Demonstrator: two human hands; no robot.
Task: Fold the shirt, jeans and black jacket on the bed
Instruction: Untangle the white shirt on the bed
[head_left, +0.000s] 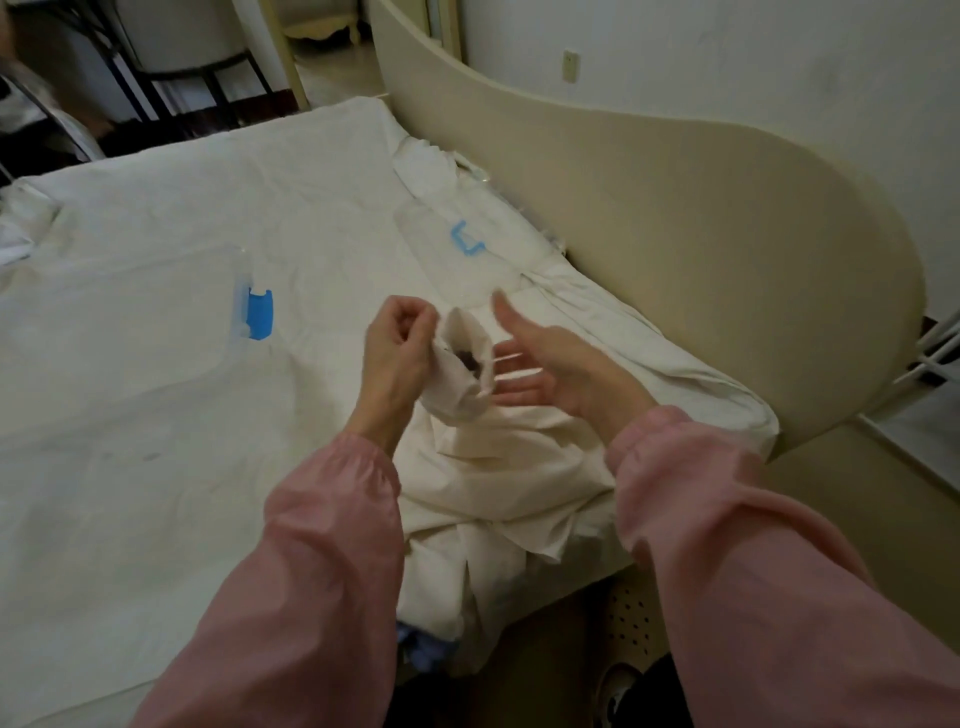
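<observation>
the shirt (498, 499), white, sits bunched at the near right edge of the bed (156, 426), and part of it spills over the side. 1 sleeve is lifted up, and the left hand (397, 353) pinches its cuff (462, 387), fingers curled tight on the rim so the opening faces right. the right hand (556, 374) is spread, thumb up, fingers straight and blurred, right at the cuff's mouth; can't tell if they touch it. both arms are in pink sleeves (322, 571). a scrap of blue cloth (423, 649) peeks out under the hanging part, too little to say what it is. out on the sheet there's a clear bag (130, 322) with a blue clip (260, 314) left of the hands, and a 2nd bag (441, 270) with its own blue clip beyond them, by the cream headboard (701, 260). there's a socket (571, 65) on the wall behind.
</observation>
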